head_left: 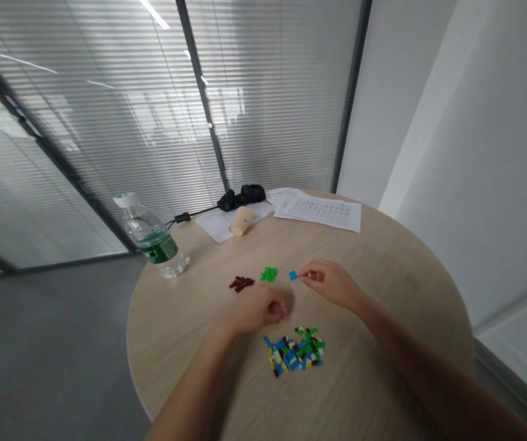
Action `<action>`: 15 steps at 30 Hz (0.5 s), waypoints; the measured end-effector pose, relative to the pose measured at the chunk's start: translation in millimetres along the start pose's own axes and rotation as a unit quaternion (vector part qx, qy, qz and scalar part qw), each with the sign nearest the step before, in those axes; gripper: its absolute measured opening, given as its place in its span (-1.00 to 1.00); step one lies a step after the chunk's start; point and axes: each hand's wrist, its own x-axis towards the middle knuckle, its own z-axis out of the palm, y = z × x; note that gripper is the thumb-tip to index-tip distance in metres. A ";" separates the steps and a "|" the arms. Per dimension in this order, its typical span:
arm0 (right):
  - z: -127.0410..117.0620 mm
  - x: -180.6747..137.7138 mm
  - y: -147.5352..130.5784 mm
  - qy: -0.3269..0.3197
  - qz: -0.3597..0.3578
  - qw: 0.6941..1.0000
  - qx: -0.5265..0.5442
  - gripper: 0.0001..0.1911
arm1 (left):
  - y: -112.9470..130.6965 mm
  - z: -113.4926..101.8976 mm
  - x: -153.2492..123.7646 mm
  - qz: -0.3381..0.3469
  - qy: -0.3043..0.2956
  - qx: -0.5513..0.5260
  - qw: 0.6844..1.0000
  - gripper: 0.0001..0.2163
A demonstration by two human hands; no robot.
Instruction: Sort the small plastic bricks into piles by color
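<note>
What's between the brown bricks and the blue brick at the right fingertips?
In the head view, a small cluster of green plastic bricks lies between the brown bricks and the blue brick.

L hand point(257, 309) & R hand point(330, 283) are showing bare skin right up to the wrists; L forearm point(194, 392) & R forearm point(429, 380) are widening behind the grip, also bare, slim & smooth, running out of view.
</note>
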 end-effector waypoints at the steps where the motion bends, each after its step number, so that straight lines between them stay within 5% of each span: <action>1: 1.9 -0.3 -1.6 -0.007 0.016 0.999 0.037 -0.87 | -2.5 -1.7 -0.2 -0.009 0.029 0.000 1.000 -0.85; 8: 15.9 -3.4 -14.8 -0.115 0.109 0.943 0.292 -0.68 | -7.8 -2.1 2.0 0.013 0.190 -0.017 0.982 -0.87; 15: 16.8 -4.8 -22.3 -0.104 0.164 0.901 0.388 -0.60 | -4.5 7.1 8.0 0.066 0.273 -0.012 0.960 -0.85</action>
